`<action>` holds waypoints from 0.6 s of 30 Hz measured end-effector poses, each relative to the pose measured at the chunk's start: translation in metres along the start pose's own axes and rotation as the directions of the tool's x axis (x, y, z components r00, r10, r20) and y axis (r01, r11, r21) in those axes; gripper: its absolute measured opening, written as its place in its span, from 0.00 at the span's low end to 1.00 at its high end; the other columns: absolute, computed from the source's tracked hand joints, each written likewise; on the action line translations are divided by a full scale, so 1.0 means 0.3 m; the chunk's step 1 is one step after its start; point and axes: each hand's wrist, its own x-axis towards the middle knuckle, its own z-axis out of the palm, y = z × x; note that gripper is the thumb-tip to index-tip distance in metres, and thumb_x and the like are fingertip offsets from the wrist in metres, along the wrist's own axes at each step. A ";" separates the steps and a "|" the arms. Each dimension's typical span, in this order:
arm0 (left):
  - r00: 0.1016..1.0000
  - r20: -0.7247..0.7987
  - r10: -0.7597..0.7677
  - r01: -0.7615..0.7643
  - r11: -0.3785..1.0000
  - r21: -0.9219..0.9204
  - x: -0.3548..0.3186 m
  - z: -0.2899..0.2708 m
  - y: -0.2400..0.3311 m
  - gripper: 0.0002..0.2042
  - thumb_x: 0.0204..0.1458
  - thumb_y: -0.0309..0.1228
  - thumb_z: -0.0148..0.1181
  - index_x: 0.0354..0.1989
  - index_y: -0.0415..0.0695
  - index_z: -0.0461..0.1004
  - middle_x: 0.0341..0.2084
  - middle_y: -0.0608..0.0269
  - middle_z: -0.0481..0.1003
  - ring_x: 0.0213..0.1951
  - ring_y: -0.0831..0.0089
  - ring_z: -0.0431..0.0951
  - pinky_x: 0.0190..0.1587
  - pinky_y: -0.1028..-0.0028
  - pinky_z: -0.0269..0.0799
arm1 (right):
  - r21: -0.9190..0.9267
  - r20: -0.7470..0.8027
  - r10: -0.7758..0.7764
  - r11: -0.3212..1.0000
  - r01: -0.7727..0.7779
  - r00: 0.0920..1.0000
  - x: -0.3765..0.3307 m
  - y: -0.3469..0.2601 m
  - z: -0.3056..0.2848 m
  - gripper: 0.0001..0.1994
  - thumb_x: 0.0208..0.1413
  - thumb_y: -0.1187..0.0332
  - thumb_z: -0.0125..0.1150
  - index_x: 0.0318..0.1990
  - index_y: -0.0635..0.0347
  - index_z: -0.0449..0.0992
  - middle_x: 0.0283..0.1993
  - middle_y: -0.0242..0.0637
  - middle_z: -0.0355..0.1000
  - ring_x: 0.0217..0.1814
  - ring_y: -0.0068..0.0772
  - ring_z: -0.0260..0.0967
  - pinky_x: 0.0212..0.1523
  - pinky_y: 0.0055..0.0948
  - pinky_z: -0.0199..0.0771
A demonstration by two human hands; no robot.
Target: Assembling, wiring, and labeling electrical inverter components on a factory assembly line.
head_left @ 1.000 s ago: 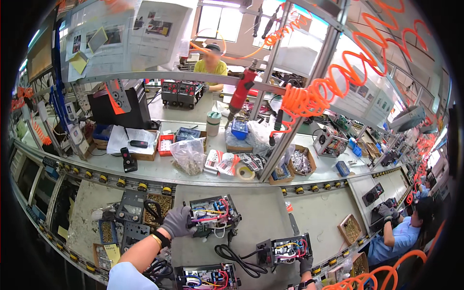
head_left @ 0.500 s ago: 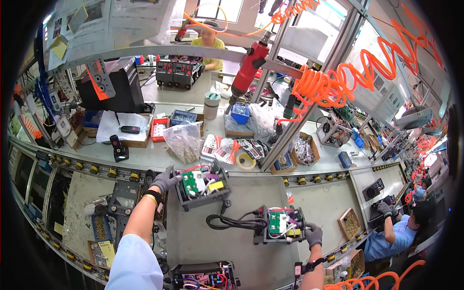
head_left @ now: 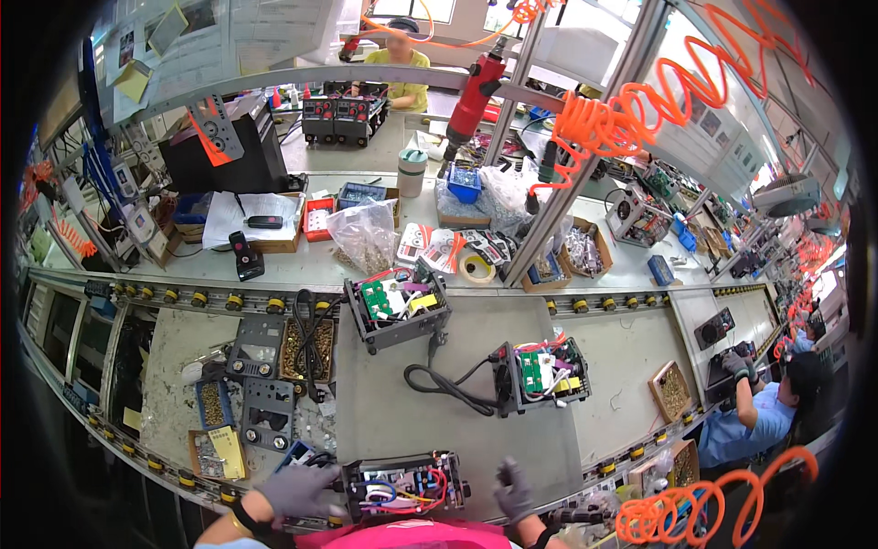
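My left hand point(head_left: 297, 492), in a grey glove, reaches flat toward the left end of the near open-topped electronic unit point(head_left: 407, 488), which has red, blue and yellow wires. Whether its fingertips touch the casing I cannot tell. To the right of that unit, apart from it, my grey-gloved right hand point(head_left: 514, 491) is held with fingers apart and nothing in it. Two more opened units with green circuit boards lie farther off: one at the back point(head_left: 400, 309), one at the right point(head_left: 541, 375). A black power cable point(head_left: 450, 389) loops beside the right one.
Left of the units lie dark grey panels point(head_left: 267, 412) and a box of brass-coloured fasteners point(head_left: 306, 349). A red power screwdriver point(head_left: 476, 105) hangs above the back shelf. Roller rails point(head_left: 274, 304) run along the bench. A co-worker in blue point(head_left: 754, 412) works at the right.
Both hands have let go of the back and right units and drawn back toward me, to either side of the near unit. The view has shifted, showing more of the near edge.
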 end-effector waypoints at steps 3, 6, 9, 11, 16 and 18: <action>0.890 -0.421 0.174 -0.078 0.969 0.235 0.004 0.222 -0.027 0.48 0.39 0.67 0.55 0.55 0.31 0.58 0.43 0.43 0.70 0.47 0.48 0.70 0.52 0.58 0.63 | -0.056 0.338 -0.005 0.998 0.026 0.941 -0.080 -0.120 0.097 0.43 0.38 0.67 0.71 0.64 0.59 0.53 0.46 0.46 0.70 0.44 0.40 0.72 0.43 0.35 0.74; 0.774 -0.618 0.136 -0.052 0.987 0.152 0.059 0.294 0.003 0.52 0.33 0.67 0.60 0.52 0.27 0.59 0.37 0.46 0.69 0.40 0.53 0.70 0.44 0.60 0.65 | 0.081 0.283 0.288 0.943 -0.322 0.915 -0.048 -0.303 0.158 0.40 0.39 0.63 0.72 0.61 0.55 0.57 0.42 0.45 0.72 0.39 0.41 0.73 0.41 0.36 0.73; 0.598 -0.782 0.176 -0.146 0.983 0.110 0.125 0.338 -0.039 0.35 0.40 0.52 0.63 0.49 0.36 0.63 0.27 0.52 0.70 0.30 0.55 0.72 0.34 0.61 0.67 | -0.024 0.227 0.269 0.962 -0.271 0.936 -0.044 -0.152 0.227 0.32 0.39 0.67 0.68 0.55 0.57 0.64 0.41 0.43 0.75 0.41 0.38 0.74 0.43 0.35 0.73; 0.543 -0.839 0.045 -0.212 0.974 -0.085 0.169 0.354 -0.062 0.24 0.45 0.44 0.60 0.46 0.41 0.65 0.23 0.54 0.71 0.27 0.54 0.73 0.30 0.60 0.67 | -0.123 0.246 0.277 0.960 -0.254 0.929 -0.045 -0.155 0.214 0.29 0.39 0.66 0.68 0.52 0.57 0.67 0.39 0.42 0.75 0.39 0.38 0.74 0.41 0.35 0.74; 0.710 -0.669 -0.221 -0.163 0.872 -0.461 0.279 0.223 -0.088 0.22 0.52 0.50 0.51 0.39 0.40 0.73 0.28 0.50 0.76 0.33 0.59 0.77 0.38 0.64 0.69 | -0.373 0.376 0.476 0.863 -0.340 0.795 0.065 -0.354 0.049 0.22 0.39 0.60 0.64 0.44 0.55 0.74 0.38 0.48 0.75 0.39 0.46 0.74 0.40 0.38 0.72; 0.752 -0.613 -0.240 -0.159 0.837 -0.523 0.388 0.198 -0.117 0.25 0.53 0.53 0.49 0.36 0.39 0.74 0.28 0.50 0.76 0.34 0.61 0.76 0.39 0.64 0.68 | -0.256 0.273 0.401 0.906 -0.336 0.874 0.064 -0.315 0.038 0.22 0.40 0.60 0.60 0.46 0.56 0.73 0.38 0.46 0.75 0.39 0.46 0.73 0.41 0.38 0.72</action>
